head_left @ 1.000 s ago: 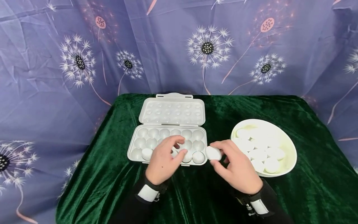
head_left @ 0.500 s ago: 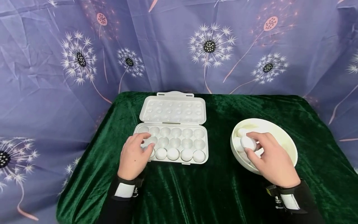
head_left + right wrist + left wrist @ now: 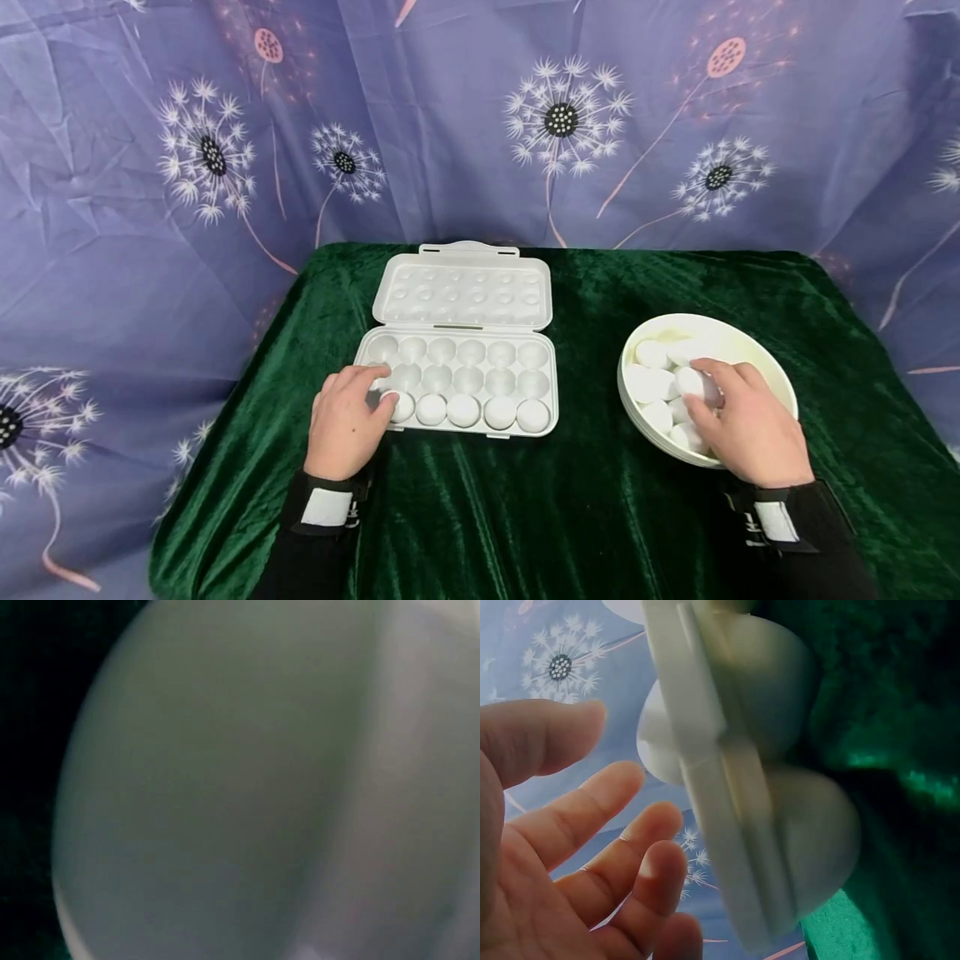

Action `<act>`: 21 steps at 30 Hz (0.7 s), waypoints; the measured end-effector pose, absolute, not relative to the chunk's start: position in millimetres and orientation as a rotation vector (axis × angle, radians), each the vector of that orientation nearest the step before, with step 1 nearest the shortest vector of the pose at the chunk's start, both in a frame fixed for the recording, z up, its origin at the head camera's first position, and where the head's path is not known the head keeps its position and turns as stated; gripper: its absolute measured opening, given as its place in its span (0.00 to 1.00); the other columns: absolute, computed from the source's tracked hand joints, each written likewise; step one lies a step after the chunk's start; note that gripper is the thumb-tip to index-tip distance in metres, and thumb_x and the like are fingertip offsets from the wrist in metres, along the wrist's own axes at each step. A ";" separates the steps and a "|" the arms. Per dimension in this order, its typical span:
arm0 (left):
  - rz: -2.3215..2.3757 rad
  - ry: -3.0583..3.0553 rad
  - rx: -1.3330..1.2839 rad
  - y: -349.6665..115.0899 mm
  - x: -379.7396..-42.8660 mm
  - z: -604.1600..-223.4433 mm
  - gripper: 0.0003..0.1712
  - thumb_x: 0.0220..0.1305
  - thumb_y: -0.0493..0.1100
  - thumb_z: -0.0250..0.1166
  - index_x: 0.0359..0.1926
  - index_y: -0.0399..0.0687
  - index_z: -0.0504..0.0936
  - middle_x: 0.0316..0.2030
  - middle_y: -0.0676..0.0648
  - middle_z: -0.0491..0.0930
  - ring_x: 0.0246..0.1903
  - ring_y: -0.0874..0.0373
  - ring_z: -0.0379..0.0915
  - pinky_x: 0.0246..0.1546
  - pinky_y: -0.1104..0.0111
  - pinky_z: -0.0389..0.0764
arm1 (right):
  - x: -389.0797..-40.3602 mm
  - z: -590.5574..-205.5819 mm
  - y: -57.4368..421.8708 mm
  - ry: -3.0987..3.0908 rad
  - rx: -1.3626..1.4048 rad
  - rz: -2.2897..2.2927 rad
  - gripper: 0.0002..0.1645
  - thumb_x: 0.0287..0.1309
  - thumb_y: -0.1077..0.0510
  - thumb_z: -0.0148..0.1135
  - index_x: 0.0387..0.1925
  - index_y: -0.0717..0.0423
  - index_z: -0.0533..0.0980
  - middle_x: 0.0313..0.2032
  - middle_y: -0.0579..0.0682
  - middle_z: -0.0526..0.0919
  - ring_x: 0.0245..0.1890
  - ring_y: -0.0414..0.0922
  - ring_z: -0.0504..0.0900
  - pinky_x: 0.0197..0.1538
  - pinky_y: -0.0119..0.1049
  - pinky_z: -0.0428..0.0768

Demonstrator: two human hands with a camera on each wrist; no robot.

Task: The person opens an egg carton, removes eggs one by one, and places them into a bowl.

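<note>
My left hand is at the left front of a white egg tray. Its fingers are relaxed and hold nothing. Several white eggs, one of them an egg, sit along the tray's front row; the row's left end is hidden behind the hand. In the left wrist view, a white egg rises above the tray edge, apart from the fingers. My right hand reaches into a white bowl and holds an egg between thumb and fingers. Only a blurred pale bowl wall fills the right wrist view.
The tray's lid lies folded back behind it, and the rear two rows show bare hollows. More eggs, including one egg, fill the bowl's left side. Green velvet cloth covers the table; a patterned curtain hangs behind.
My right hand has moved right from beside the tray, carrying an egg over the bowl and then lower among the others. My left hand has drawn left, uncovering most of the front row.
</note>
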State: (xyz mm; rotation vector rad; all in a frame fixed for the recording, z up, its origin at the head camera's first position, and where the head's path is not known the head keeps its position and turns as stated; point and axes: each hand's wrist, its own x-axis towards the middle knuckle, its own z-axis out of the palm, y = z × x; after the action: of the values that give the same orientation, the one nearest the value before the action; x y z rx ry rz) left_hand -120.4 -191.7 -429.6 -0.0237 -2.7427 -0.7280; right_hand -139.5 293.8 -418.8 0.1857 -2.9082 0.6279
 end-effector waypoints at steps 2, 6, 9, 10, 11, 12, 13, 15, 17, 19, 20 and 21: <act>-0.721 -2.763 -0.022 -191.9 -120.8 -430.1 0.21 0.64 0.47 0.70 0.56 0.47 0.85 0.54 0.42 0.80 0.53 0.40 0.71 0.51 0.43 0.69 | -140.3 -420.4 293.4 -2.893 0.189 0.641 0.27 0.66 0.54 0.64 0.65 0.55 0.73 0.51 0.63 0.73 0.41 0.56 0.76 0.34 0.47 0.70; -0.712 -2.825 -0.021 -191.0 -121.3 -430.0 0.22 0.64 0.47 0.69 0.57 0.47 0.84 0.55 0.41 0.80 0.54 0.39 0.71 0.52 0.42 0.70 | -142.0 -424.1 292.7 -2.861 0.209 0.666 0.28 0.66 0.56 0.65 0.66 0.55 0.74 0.52 0.63 0.74 0.44 0.58 0.76 0.38 0.52 0.71; -0.707 -2.867 -0.013 -189.9 -121.6 -429.5 0.21 0.64 0.47 0.69 0.57 0.47 0.85 0.55 0.41 0.81 0.54 0.38 0.72 0.53 0.42 0.70 | -143.4 -425.4 292.3 -2.831 0.228 0.688 0.28 0.66 0.58 0.64 0.66 0.54 0.74 0.53 0.63 0.75 0.48 0.60 0.76 0.42 0.56 0.71; -0.707 -2.876 -0.013 -189.4 -121.7 -429.5 0.21 0.64 0.47 0.70 0.57 0.47 0.85 0.55 0.41 0.81 0.54 0.38 0.72 0.52 0.42 0.71 | -143.8 -425.8 292.4 -2.823 0.232 0.696 0.28 0.65 0.59 0.64 0.67 0.54 0.74 0.54 0.63 0.75 0.49 0.61 0.75 0.44 0.57 0.70; -0.705 -2.883 -0.014 -188.8 -121.8 -429.7 0.21 0.64 0.47 0.70 0.57 0.47 0.85 0.54 0.41 0.82 0.53 0.38 0.73 0.52 0.42 0.71 | -144.1 -426.2 292.5 -2.813 0.237 0.702 0.29 0.65 0.59 0.64 0.67 0.54 0.74 0.54 0.64 0.76 0.50 0.62 0.74 0.47 0.58 0.69; -0.706 -2.889 -0.015 -188.2 -121.8 -430.0 0.21 0.64 0.47 0.70 0.57 0.47 0.85 0.54 0.41 0.82 0.53 0.38 0.73 0.51 0.42 0.72 | -144.4 -426.6 292.7 -2.805 0.241 0.712 0.29 0.65 0.60 0.63 0.68 0.53 0.74 0.55 0.64 0.75 0.52 0.63 0.73 0.49 0.59 0.68; -0.706 -2.891 -0.015 -187.8 -122.0 -430.4 0.21 0.64 0.46 0.70 0.57 0.47 0.85 0.53 0.41 0.82 0.52 0.38 0.74 0.51 0.42 0.72 | -144.6 -427.0 292.9 -2.798 0.242 0.720 0.29 0.65 0.60 0.63 0.68 0.53 0.73 0.56 0.65 0.75 0.54 0.65 0.72 0.51 0.60 0.66; -0.707 -2.894 -0.016 -187.1 -121.9 -431.3 0.21 0.63 0.45 0.70 0.56 0.47 0.85 0.52 0.41 0.83 0.52 0.38 0.74 0.51 0.43 0.72 | -144.4 -427.7 293.2 -2.781 0.241 0.740 0.29 0.66 0.59 0.62 0.68 0.54 0.73 0.57 0.65 0.74 0.56 0.67 0.69 0.55 0.62 0.63; -0.705 -2.897 -0.011 -186.9 -121.4 -432.4 0.21 0.62 0.45 0.71 0.56 0.47 0.85 0.52 0.41 0.83 0.53 0.38 0.74 0.52 0.43 0.72 | -143.5 -428.7 292.5 -2.753 0.242 0.752 0.28 0.65 0.59 0.61 0.67 0.55 0.74 0.57 0.66 0.74 0.56 0.68 0.68 0.57 0.62 0.61; -0.697 -2.902 -0.011 -186.9 -120.6 -432.7 0.22 0.61 0.44 0.72 0.56 0.47 0.85 0.52 0.41 0.83 0.53 0.38 0.75 0.52 0.43 0.72 | -142.2 -429.9 291.4 -2.702 0.254 0.755 0.27 0.64 0.60 0.60 0.65 0.56 0.76 0.57 0.66 0.74 0.57 0.67 0.68 0.59 0.62 0.61; -0.693 -2.906 -0.014 -186.9 -120.2 -432.7 0.22 0.60 0.44 0.73 0.56 0.47 0.85 0.52 0.41 0.82 0.54 0.38 0.75 0.52 0.43 0.73 | -141.7 -430.7 290.7 -2.667 0.264 0.753 0.27 0.63 0.60 0.61 0.64 0.56 0.77 0.57 0.66 0.75 0.56 0.67 0.68 0.59 0.62 0.61; -0.688 -2.909 -0.017 -187.1 -119.9 -432.7 0.22 0.60 0.44 0.73 0.56 0.47 0.85 0.52 0.41 0.82 0.54 0.39 0.75 0.53 0.43 0.73 | -141.5 -431.7 289.9 -2.630 0.277 0.747 0.26 0.62 0.61 0.61 0.62 0.57 0.78 0.56 0.65 0.75 0.56 0.66 0.69 0.59 0.61 0.61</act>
State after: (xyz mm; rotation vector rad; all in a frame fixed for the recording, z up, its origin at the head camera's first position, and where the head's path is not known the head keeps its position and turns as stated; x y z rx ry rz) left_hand -119.9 -187.1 -432.7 -0.0166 -2.9089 -0.6875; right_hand -141.5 289.9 -431.7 0.2768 -2.6299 0.7466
